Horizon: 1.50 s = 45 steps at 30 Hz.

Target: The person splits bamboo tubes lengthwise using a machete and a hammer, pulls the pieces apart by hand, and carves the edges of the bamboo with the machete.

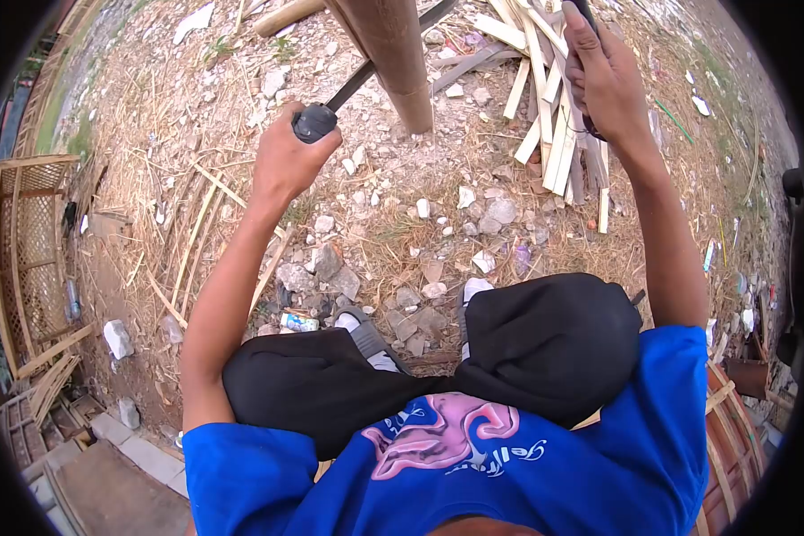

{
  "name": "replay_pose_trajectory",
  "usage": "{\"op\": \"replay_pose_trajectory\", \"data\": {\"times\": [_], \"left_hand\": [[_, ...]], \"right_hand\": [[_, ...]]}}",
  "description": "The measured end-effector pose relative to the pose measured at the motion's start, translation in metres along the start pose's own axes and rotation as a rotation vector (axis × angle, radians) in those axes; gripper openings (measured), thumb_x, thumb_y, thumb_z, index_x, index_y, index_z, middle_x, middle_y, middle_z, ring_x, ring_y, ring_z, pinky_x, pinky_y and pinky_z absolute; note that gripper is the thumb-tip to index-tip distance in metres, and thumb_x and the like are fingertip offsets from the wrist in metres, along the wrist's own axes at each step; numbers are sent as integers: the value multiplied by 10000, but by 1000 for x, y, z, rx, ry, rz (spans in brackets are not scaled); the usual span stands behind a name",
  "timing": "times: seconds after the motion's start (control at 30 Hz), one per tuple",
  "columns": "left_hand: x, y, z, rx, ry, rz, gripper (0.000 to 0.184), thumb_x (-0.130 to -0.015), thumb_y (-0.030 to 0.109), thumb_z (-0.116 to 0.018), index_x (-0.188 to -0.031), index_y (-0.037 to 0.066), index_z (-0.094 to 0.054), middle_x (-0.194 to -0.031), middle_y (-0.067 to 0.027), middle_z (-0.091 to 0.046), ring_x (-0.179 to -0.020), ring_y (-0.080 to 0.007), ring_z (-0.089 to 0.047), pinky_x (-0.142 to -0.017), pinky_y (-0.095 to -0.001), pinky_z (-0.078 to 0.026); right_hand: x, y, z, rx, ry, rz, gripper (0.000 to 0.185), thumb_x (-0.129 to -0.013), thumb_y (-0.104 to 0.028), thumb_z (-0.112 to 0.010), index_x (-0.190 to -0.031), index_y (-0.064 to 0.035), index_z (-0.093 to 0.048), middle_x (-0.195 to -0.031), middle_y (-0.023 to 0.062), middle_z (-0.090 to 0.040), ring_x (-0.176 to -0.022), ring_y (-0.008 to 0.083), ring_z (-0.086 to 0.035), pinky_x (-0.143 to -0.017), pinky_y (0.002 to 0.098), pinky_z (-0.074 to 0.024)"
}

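Note:
My left hand [297, 154] is closed round the black handle [314, 123] of a long, dark, flat-bladed tool. Its blade [351, 87] meets a thick brown bamboo pole [393, 62] and shows again on the pole's far side, leaving at the top edge. Whether it passes through or behind the pole, I cannot tell. Up at the right, my right hand [606, 76] is wrapped round a black handle [584, 11]. The top edge cuts off that handle's far end, so whether it belongs to the same tool is unclear.
Pale wooden slats [554, 134] lie piled right of the pole. Stones [326, 268] and dry straw cover the ground before my knees. A crushed can [299, 322] lies near my sandal [372, 339]. At the left stands a lattice panel [36, 259] in a wooden frame.

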<state>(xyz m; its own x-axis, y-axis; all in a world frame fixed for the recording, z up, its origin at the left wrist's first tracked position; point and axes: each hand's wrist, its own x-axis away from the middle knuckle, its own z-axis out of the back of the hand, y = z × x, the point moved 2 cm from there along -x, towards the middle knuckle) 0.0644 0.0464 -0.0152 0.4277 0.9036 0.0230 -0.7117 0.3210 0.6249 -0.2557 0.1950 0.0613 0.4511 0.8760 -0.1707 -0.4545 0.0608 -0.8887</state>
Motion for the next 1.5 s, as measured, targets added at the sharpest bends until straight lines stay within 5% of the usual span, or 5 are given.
{"op": "replay_pose_trajectory", "data": {"times": [0.3, 0.5, 0.67, 0.9, 1.5], "left_hand": [[-10, 6, -13, 44, 27, -27, 478, -733, 360, -717, -1033, -6, -649, -824, -150, -691, -722, -229, -664, -709, -351, -520], [-21, 6, -12, 9, -12, 54, 547, -728, 370, -733, -1103, -18, -645, -872, -166, -700, -768, -252, -679, -749, -351, -525], [-18, 20, -9, -25, -60, 7, 574, -729, 376, -726, -1123, -32, -636, -871, -172, -702, -780, -248, -687, -754, -357, -529], [-23, 24, -10, -16, -59, 2, 439, -737, 335, -716, -1036, 20, -659, -819, -132, -692, -705, -213, -661, -696, -342, -519], [-21, 33, -10, -6, -20, 2, 504, -722, 351, -707, -1058, -21, -648, -825, -172, -691, -724, -269, -673, -715, -380, -524]], "right_hand": [[-3, 43, -9, 577, -165, -112, 560, -1026, -520, -400, -1013, -15, -640, -750, 142, -582, -711, 278, -558, -708, 436, -446], [-31, -36, 32, -415, 43, 185, 385, -1044, -407, -471, -826, -97, -545, -589, -69, -383, -474, 50, -349, -421, 247, -295], [-26, 74, -31, 669, -256, -93, 544, -1029, -495, -391, -1170, -21, -619, -807, 172, -637, -761, 283, -629, -730, 431, -478], [-58, -33, 13, 197, 180, 234, 399, -1042, -405, -474, -811, -91, -558, -581, -70, -384, -488, 51, -353, -432, 251, -298], [-32, 66, -13, 401, -32, 73, 513, -1023, -493, -437, -856, -20, -544, -671, 63, -532, -621, 172, -499, -589, 343, -388]]}}
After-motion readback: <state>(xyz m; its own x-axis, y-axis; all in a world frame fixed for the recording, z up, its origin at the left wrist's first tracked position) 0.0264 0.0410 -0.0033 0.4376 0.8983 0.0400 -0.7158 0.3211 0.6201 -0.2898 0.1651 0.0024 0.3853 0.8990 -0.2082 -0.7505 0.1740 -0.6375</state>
